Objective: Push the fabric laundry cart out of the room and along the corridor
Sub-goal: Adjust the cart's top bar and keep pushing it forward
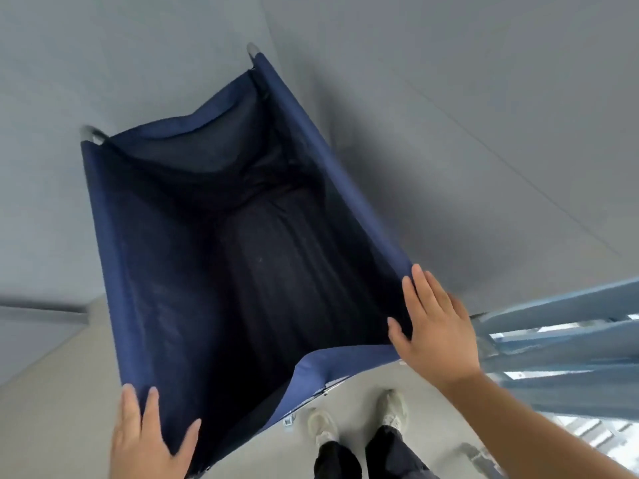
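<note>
**Both hands on the near corners of the laundry cart**

As you look down, a grey wall fills most of the view, with pale floor beneath you and a blue railing at your right. The navy fabric laundry cart stands directly in front of you, close to the wall, its dark inside showing nothing in it and two metal frame tips poking out at the far corners. Your right hand lies spread over the near right corner, thumb inside the rim. Your left hand grips the near left corner, thumb inside, fingers outside. Your pale shoes stand just behind the cart.
</note>
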`<state>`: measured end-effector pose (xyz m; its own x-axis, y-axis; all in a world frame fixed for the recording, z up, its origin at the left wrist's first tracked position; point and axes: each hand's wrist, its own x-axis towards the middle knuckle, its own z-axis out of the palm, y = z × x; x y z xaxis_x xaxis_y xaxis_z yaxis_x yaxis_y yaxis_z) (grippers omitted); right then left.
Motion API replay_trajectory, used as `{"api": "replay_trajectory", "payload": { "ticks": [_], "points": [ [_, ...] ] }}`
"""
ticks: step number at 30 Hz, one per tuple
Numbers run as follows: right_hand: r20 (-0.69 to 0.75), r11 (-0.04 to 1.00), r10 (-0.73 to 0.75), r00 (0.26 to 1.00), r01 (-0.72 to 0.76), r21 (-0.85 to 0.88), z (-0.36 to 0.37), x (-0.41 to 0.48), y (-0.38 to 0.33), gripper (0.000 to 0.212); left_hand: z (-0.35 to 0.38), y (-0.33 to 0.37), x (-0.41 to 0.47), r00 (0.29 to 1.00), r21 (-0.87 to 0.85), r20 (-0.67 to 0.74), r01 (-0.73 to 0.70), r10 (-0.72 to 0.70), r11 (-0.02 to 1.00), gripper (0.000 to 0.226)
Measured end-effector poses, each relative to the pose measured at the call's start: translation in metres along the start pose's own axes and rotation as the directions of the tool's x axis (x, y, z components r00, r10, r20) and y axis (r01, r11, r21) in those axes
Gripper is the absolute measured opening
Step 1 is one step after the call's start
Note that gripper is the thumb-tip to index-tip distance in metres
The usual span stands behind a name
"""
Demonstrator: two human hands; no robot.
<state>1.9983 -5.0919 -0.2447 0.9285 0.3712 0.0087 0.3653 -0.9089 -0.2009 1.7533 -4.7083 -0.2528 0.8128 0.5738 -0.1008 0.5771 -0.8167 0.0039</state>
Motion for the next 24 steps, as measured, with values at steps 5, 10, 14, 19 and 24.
{"api": "replay_trajectory", "payload": {
  "ticks": [5, 10, 14, 19, 24],
  "points": [
    [0.029, 0.985, -0.146, 0.989, 0.148, -0.087, 0.005, 0.032, 0.017, 0.072, -0.012, 0.012, -0.004, 0.987, -0.091, 0.094, 0.138, -0.130, 0.986, 0.107],
    [0.025, 0.979, -0.162, 0.987, 0.164, -0.122, 0.008, 0.046, 0.017, 0.080, -0.011, 0.016, 0.004, 0.992, -0.046, 0.051, 0.116, -0.113, 0.992, 0.101],
    [0.070, 0.971, -0.165, 0.984, 0.175, -0.161, 0.002, 0.058, 0.014, 0.090, -0.013, 0.016, 0.019, 0.996, -0.063, 0.034, 0.082, -0.080, 0.995, 0.101],
    [0.140, 0.953, -0.175, 0.975, 0.203, -0.226, -0.009, 0.078, 0.009, 0.092, -0.017, 0.020, 0.031, 0.999, -0.062, 0.039, 0.035, -0.033, 0.997, 0.102],
    [0.146, 0.940, -0.231, 0.962, 0.259, -0.220, -0.012, 0.096, 0.008, 0.088, -0.022, 0.027, 0.042, 0.998, -0.058, 0.051, 0.044, -0.041, 0.997, 0.105]
  ]
}}
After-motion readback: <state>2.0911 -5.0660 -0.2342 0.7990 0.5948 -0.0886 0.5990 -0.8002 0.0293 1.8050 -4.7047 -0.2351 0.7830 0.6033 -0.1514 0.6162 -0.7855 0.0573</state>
